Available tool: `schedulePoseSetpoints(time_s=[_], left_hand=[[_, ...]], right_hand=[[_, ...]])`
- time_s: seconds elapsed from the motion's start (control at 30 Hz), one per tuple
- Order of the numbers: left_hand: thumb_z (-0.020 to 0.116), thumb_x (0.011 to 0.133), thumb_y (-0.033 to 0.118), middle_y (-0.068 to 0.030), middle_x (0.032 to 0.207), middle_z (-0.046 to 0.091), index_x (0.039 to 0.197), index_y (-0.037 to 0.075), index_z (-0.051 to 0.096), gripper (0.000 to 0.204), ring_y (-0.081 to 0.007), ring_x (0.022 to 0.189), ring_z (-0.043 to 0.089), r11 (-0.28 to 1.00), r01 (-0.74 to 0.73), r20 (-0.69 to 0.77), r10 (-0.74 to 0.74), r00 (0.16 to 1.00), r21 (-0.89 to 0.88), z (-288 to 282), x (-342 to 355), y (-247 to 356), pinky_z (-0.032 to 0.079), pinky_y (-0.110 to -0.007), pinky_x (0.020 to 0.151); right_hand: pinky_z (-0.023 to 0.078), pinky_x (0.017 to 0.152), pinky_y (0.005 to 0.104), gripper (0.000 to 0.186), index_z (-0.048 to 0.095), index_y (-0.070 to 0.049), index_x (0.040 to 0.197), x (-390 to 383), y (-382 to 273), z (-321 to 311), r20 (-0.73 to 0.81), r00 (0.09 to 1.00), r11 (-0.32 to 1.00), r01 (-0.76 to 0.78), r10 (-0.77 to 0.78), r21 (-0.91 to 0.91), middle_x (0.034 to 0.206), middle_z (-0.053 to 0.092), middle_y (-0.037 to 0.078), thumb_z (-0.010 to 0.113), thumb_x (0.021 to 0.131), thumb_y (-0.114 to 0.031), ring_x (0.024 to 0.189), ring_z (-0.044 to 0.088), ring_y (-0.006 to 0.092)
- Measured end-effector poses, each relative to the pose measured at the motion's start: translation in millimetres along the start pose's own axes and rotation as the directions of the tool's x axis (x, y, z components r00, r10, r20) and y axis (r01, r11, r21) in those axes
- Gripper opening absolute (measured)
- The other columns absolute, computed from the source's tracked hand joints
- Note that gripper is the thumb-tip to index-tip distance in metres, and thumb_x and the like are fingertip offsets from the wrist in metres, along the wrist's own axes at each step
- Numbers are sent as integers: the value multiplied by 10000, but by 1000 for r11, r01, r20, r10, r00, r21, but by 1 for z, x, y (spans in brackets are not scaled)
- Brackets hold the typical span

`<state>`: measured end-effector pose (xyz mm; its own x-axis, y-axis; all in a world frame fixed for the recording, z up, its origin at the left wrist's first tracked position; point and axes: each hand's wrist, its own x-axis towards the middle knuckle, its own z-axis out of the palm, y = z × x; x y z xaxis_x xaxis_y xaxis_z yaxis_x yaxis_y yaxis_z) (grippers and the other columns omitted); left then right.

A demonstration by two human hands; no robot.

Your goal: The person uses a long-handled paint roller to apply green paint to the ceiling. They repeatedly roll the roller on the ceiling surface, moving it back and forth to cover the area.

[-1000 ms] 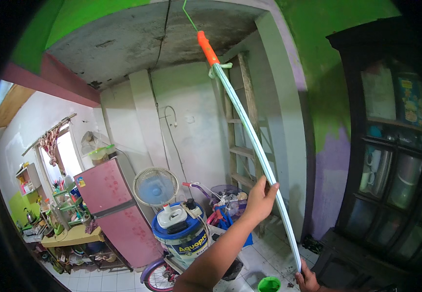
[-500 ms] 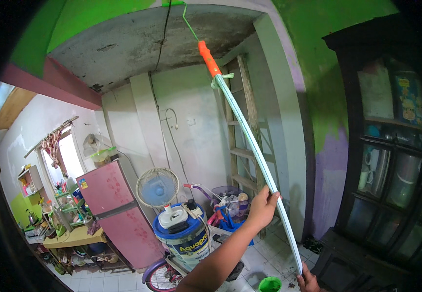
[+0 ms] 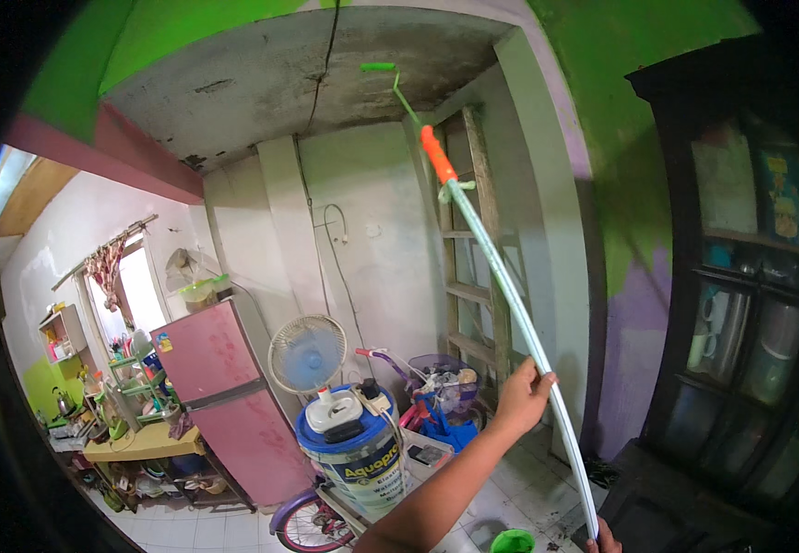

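Note:
A long whitish pole (image 3: pixel 521 309) slants up and left across the view. Tied to its upper end is a paint roller with an orange handle (image 3: pixel 438 155), a thin green wire frame, and a green-coated roller sleeve (image 3: pixel 378 66) in front of the stained ceiling. My left hand (image 3: pixel 526 396) is closed on the middle of the pole, thumb uppermost. Lower down, at the bottom edge, my right hand (image 3: pixel 605 538) grips the pole's lower end; part of it is cut off by the frame. On the floor nearby stands a small tub of green paint (image 3: pixel 513 541).
A wooden ladder (image 3: pixel 469 276) leans in the recess. Left of it stand a large bucket (image 3: pixel 349 461) with a blue lid, a fan (image 3: pixel 308 355), a bicycle (image 3: pixel 312 525) and a pink refrigerator (image 3: pixel 233 405). A dark glass-door cabinet (image 3: pixel 694 369) is close on the right.
The roller has come down and slightly right from the green-painted band above the opening. Both hands have shifted a little lower and right with the pole, and the view has moved slightly.

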<state>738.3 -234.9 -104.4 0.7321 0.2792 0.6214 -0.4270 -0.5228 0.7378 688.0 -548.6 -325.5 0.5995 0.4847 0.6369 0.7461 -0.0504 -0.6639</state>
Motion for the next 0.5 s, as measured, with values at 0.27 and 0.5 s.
schedulePoseSetpoints(time_s=[0.27, 0.5], left_hand=[[594, 965, 157, -123, 825, 656, 1129, -13, 483, 261, -178, 732, 634, 988, -64, 51, 72, 996, -139, 53, -34, 63, 487, -330, 610], [576, 969, 152, -112, 813, 650, 1072, -8, 506, 203, -176, 715, 627, 972, -184, -8, 185, 983, -144, 32, 6, 93, 483, -319, 633]], right_hand=[[450, 578, 346, 488, 396, -29, 1435, -34, 34, -24, 20, 977, 974, -212, 211, 85, 792, 591, 168, 520, 970, -104, 628, 528, 208], [491, 724, 345, 465, 400, 6, 1419, 22, 15, -27, 25, 1000, 1000, 9, -10, 25, 958, 614, 232, 506, 972, -62, 822, 620, 290]])
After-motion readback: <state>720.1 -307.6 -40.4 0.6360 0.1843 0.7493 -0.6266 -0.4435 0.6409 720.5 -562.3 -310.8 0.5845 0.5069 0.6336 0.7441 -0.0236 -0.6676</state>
